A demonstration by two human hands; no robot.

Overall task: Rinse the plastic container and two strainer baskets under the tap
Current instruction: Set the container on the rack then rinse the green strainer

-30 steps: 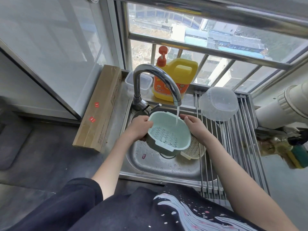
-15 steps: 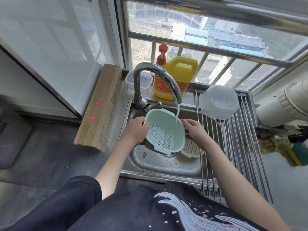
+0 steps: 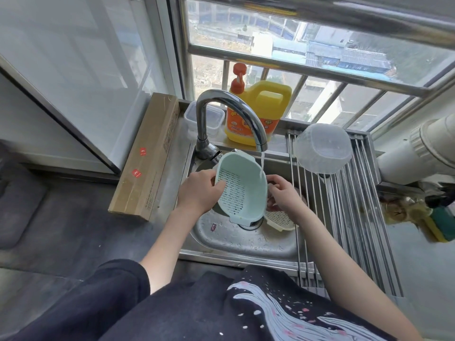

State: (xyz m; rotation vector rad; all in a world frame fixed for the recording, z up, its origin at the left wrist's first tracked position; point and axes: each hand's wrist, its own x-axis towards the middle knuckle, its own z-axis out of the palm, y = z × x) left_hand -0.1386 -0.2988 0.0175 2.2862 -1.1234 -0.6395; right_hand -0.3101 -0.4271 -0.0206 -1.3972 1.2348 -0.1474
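Pale green plastic catches the light in the middle of the frame: a green strainer [image 3: 240, 187] is tipped up on its side under the tap [image 3: 229, 119], with the thin stream of water [image 3: 261, 163] running down its right rim. The left hand [image 3: 200, 190] grips its left edge, fingers curled onto the perforated inside. The right hand [image 3: 283, 193] sits at the far side with its fingers bent; whether they are clasping the strainer's back I cannot tell.

Judging by how things lie, the job looks about midway. A clear container [image 3: 322, 150] already rests upside down on the drying rack [image 3: 364, 217] at the right, seemingly rinsed and draining. A cream strainer [image 3: 279, 219] lies in the sink [image 3: 246, 242] just below and right of the green one, probably yet to have its turn.

Room is tight. The tap's spout hangs just above the green strainer's upper rim, the sink wall is close on the left, and the rack's rods start just beside the right hand. The freest path out appears to be up and rightward, onto the bare rods below the container.
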